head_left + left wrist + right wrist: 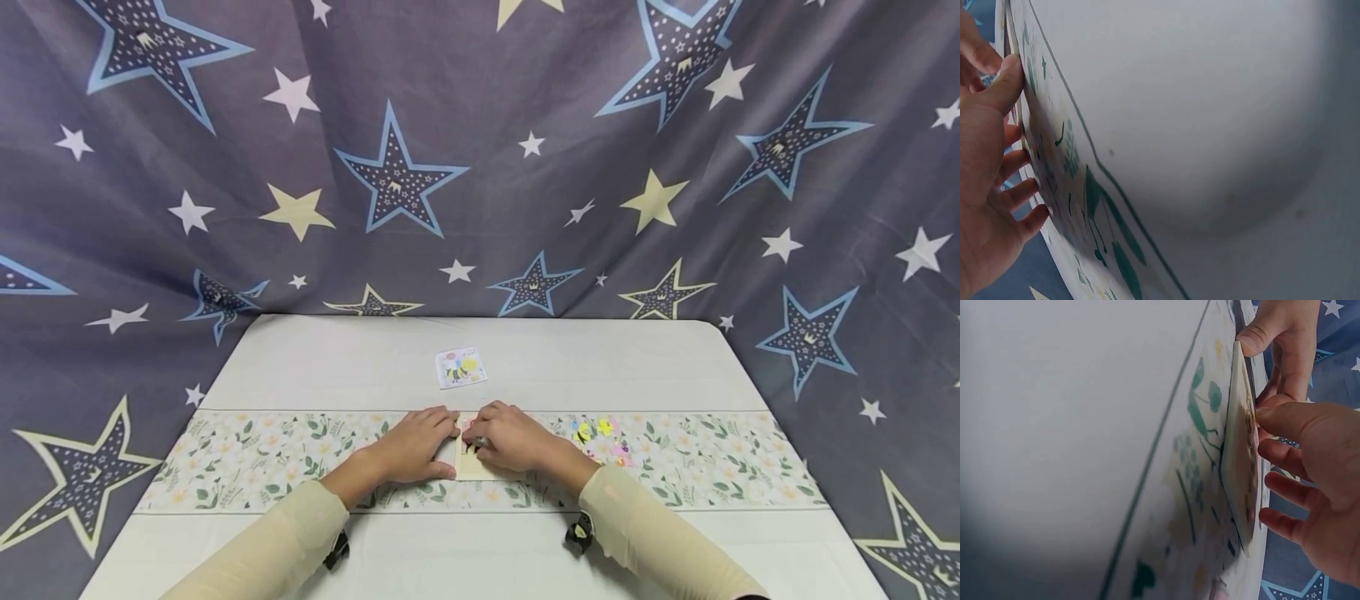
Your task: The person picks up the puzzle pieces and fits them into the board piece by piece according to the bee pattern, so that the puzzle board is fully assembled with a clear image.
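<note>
While I look down on the table through the head camera, I take the thin pale board as my landmark: it lies on the floral band of the covering. Beyond the board there is a square card with a bee picture, a little apart from it. To the right of the board, just beyond the right forearm, I see a group of loose coloured pieces. Far behind the board hangs a dark cloth with stars. Inside its pale border the board carries coloured shapes, but the right hand stands in my way and covers much of them. The left hand is at the board's left edge, its thumb touching near the front corner, its fingers relaxed. The right hand's fingers are bent over the board; I cannot tell if they pinch something there.
</note>
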`<action>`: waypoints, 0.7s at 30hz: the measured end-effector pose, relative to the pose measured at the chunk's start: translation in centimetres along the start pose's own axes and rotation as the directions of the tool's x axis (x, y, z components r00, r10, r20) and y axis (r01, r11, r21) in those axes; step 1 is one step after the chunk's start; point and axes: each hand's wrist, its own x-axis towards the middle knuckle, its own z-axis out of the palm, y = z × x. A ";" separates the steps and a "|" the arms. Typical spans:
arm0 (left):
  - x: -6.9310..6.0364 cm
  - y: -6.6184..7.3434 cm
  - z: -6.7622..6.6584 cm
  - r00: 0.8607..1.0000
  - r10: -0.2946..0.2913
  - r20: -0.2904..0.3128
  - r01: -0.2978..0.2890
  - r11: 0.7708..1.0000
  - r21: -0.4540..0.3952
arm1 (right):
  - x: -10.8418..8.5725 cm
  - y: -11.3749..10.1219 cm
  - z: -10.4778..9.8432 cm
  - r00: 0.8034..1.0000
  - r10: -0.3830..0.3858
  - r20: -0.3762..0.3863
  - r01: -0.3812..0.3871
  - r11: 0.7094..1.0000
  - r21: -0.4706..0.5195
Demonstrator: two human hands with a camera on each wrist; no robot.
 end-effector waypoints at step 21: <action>0.0 0.2 -0.1 1.000 -0.006 -0.002 0.006 1.000 -0.003 | -3.2 3.6 -1.7 0.992 0.040 -0.123 -0.036 0.999 0.038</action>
